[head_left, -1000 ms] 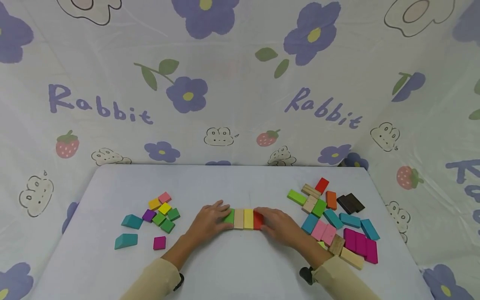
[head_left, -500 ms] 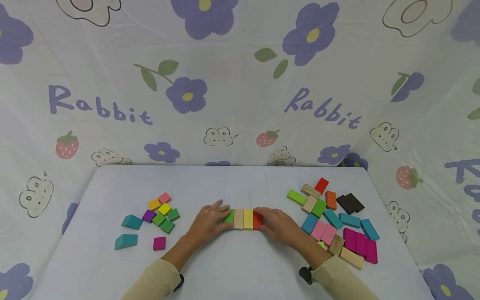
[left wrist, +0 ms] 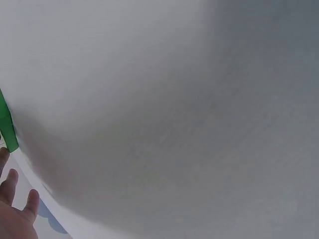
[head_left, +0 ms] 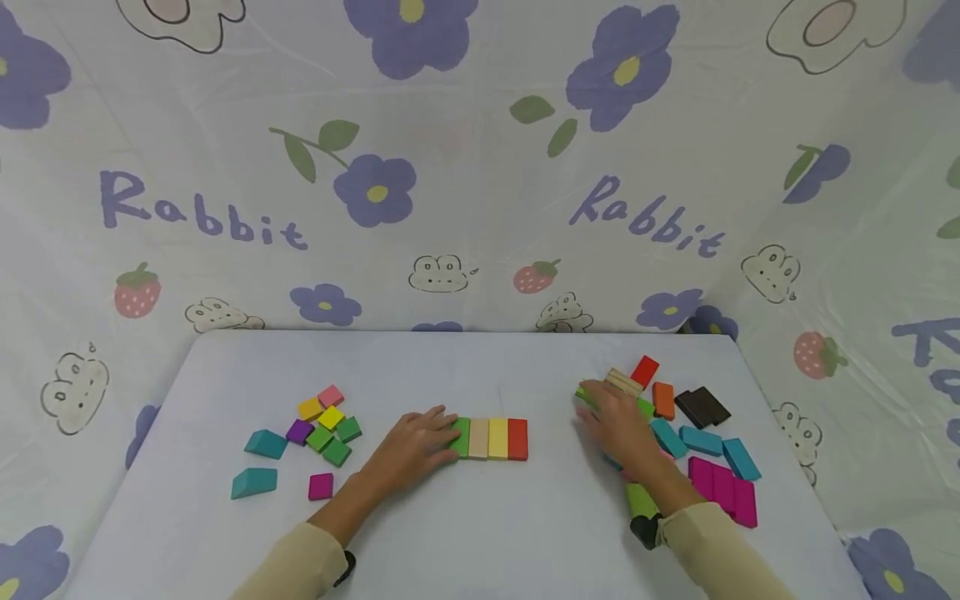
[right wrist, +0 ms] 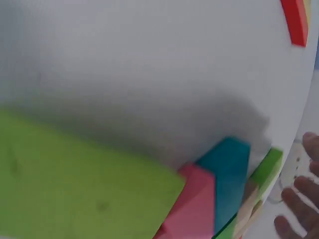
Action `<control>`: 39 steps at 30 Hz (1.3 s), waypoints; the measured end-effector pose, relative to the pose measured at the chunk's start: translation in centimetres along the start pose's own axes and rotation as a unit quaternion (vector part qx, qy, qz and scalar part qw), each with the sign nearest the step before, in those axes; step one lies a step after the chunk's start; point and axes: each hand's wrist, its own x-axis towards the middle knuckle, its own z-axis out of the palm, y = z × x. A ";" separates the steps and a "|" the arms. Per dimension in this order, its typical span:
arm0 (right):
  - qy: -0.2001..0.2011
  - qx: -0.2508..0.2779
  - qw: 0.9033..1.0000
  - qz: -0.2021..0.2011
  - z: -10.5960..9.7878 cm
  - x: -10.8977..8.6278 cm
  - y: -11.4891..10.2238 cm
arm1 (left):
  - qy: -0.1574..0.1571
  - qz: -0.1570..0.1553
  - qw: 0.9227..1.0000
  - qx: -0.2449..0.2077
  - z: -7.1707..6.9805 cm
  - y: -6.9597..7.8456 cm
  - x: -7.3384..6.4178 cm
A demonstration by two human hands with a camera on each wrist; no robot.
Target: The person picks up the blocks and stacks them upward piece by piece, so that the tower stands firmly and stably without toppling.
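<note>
A flat row in the middle of the table joins a green block [head_left: 463,439], a plain wood block [head_left: 478,439], a yellow block [head_left: 498,439] and a red block [head_left: 518,439]. My left hand [head_left: 415,447] rests at the green block's left end, its fingers loosely extended; the left wrist view catches only the fingers beside that block [left wrist: 8,130]. Over the right-hand pile, my right hand [head_left: 621,427] reaches with spread fingers, close above a light green block [head_left: 583,394]. In the right wrist view the fingers [right wrist: 300,206] hold nothing. The hand hides several blocks below it.
The right pile includes teal blocks [head_left: 701,441], magenta blocks [head_left: 722,486], dark brown blocks [head_left: 702,407] and an orange block [head_left: 663,401]. A light green block [head_left: 641,502] lies near my right wrist. Left stand small cubes [head_left: 320,438] and teal wedges [head_left: 254,482].
My right hand has let go of the red block at the row's end and moved right, over the pile. My left hand stays by the green block, its thumb slightly drawn back.
</note>
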 end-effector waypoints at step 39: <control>-0.092 0.072 0.993 -0.020 2.5 2.1 -1.5 | -0.003 -0.008 1.000 -0.005 0.1 -0.2 -0.2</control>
